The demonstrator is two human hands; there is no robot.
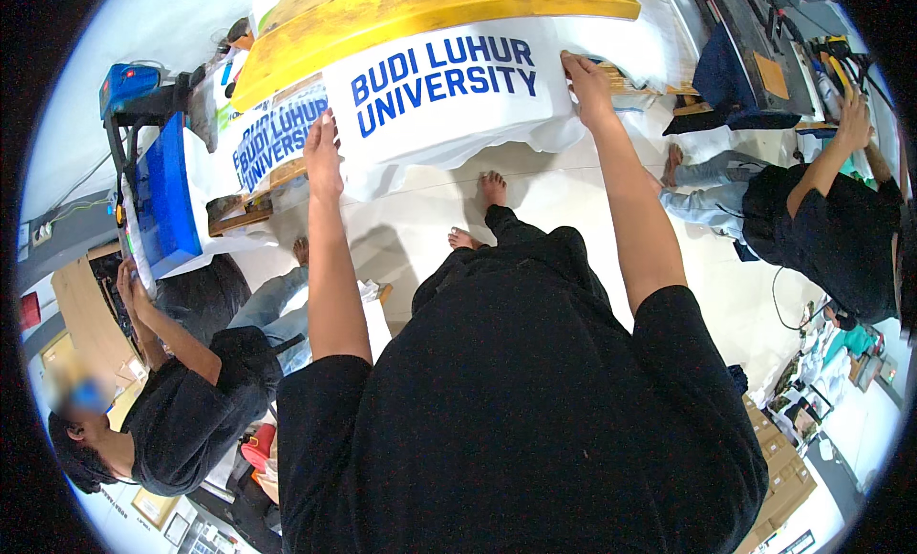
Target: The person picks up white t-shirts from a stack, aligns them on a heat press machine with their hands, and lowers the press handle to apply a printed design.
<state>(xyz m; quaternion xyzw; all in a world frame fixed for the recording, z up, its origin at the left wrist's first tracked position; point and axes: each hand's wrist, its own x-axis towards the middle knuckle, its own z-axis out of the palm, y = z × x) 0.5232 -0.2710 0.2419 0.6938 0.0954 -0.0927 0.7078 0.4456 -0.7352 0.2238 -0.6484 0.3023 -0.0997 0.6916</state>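
Note:
Stretched between my hands is a piece of white fabric (458, 124) with large blue printed lettering facing up; its lower edge hangs in loose folds. My left hand (325, 158) is closed on its left edge, thumb on top. At the right edge, my right hand (587, 86) pinches the cloth between thumb and fingers. Just beyond the fabric lies a worn yellow board (430, 17), which covers its far part. More white printed fabric (272, 143) with the same blue lettering lies beyond my left hand.
A blue board (172, 196) stands at the left, near a co-worker (196, 401) in black holding a long light object. At the right, another person (821, 210) works at a dark bench (735, 76). Cardboard boxes (778, 468) are stacked at the lower right.

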